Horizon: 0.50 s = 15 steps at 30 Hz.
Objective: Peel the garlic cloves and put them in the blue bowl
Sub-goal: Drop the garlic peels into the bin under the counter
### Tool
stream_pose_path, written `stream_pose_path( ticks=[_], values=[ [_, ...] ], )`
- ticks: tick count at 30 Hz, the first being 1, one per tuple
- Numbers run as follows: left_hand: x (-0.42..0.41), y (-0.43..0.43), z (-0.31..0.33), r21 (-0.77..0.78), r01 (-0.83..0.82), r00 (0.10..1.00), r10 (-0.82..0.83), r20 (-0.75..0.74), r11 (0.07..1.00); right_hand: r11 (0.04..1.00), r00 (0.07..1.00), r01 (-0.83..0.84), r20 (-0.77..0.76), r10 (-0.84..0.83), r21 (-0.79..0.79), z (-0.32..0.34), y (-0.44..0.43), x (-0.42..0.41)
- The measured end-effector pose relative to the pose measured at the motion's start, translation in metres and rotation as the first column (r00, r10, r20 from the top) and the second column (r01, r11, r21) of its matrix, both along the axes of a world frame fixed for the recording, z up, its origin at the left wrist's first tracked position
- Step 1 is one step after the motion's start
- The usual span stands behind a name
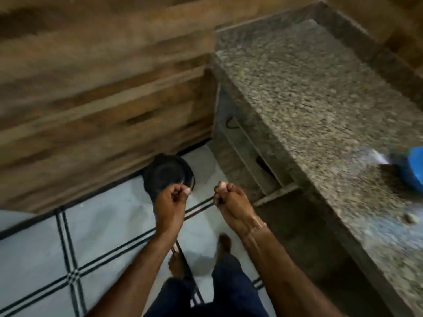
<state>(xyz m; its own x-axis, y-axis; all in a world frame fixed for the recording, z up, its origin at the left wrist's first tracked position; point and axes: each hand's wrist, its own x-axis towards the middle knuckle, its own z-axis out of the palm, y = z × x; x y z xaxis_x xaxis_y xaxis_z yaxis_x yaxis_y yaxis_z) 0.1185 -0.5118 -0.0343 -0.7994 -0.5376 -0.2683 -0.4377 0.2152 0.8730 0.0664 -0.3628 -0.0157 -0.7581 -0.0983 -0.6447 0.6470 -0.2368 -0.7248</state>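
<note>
Speckled grey-brown granite counter [309, 106], rough-looking; brown wood-grain wall panelling [96, 83], matt; pale floor tiles [34, 248], smooth; blue bowl [414, 170], plastic-looking.

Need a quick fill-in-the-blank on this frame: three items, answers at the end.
1. The bowl at the far right of the counter is ___ in colour.
2. The left hand and the right hand both have ___ fingers.
3. The round black object sits on the tiled ___.
Answers: blue; curled; floor.
</note>
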Motion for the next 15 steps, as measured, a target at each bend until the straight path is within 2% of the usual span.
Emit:
stream_pose_path(
  ticks=[9,15],
  values=[
    [-0.002,-0.129,-0.037,0.014,-0.218,0.975,0.217,0.047,0.976,0.975,0.969,-0.218,0.126,0.211,0.046,-0.065,-0.134,-0.044],
    [-0.033,-0.171,-0.134,0.096,-0.294,0.932,0.262,0.252,0.951,0.937,0.909,-0.334,0.297,0.292,0.101,-0.165,-0.19,-0.073]
  ],
)
